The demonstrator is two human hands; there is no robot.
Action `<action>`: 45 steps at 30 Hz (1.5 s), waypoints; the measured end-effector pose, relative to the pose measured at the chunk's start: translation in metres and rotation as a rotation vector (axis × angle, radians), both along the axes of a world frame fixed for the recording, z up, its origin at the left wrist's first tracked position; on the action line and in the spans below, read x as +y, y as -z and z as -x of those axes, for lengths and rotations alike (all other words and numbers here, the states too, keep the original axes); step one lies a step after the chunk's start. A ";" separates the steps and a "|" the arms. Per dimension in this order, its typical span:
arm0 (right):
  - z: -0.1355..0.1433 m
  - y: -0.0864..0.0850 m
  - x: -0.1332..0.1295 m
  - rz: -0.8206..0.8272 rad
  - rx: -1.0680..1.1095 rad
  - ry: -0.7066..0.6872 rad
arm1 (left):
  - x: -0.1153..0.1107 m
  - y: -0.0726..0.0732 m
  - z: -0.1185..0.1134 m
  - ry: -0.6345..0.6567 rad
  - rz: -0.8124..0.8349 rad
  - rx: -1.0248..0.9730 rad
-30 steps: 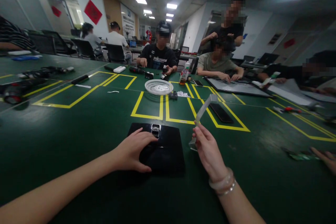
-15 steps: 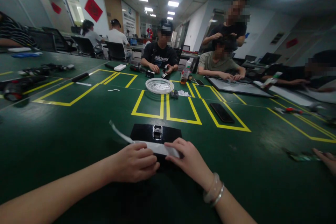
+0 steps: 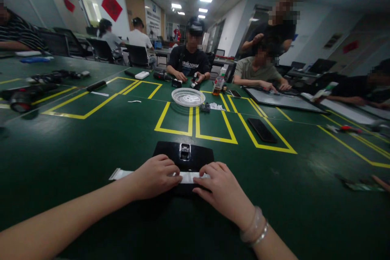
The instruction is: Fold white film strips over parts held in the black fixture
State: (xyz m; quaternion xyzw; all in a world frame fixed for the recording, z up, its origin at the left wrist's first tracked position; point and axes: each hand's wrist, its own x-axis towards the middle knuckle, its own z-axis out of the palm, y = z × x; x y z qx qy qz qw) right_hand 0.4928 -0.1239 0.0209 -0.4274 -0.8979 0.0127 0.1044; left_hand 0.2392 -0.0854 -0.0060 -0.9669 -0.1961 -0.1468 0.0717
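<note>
Watching remotely, I find the left hand [image 3: 158, 175] and right hand [image 3: 219, 187] just apart, both touching the white strip [image 3: 188, 177], pinching or pressing I cannot tell, its long axis running left-to-right beneath them, across the black panel [image 3: 169, 151].

on the right wrist [image 3: 245, 217] sit two bangles: a thick, rounded, milky one [image 3: 254, 225] and, just beside it on the elbow side, a thin, shiny silver one [image 3: 262, 235]. the left forearm [image 3: 82, 213] is bare.
</note>
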 end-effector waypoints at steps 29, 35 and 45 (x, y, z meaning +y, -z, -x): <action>-0.011 0.004 0.011 -0.256 0.326 0.080 | 0.071 -0.020 0.103 -0.785 0.098 0.000; -0.011 0.007 0.013 -0.232 0.323 0.101 | 0.089 -0.025 0.183 -1.209 0.044 0.004; -0.011 0.006 0.012 -0.226 0.310 0.116 | 0.088 0.005 0.280 -1.656 0.233 -0.197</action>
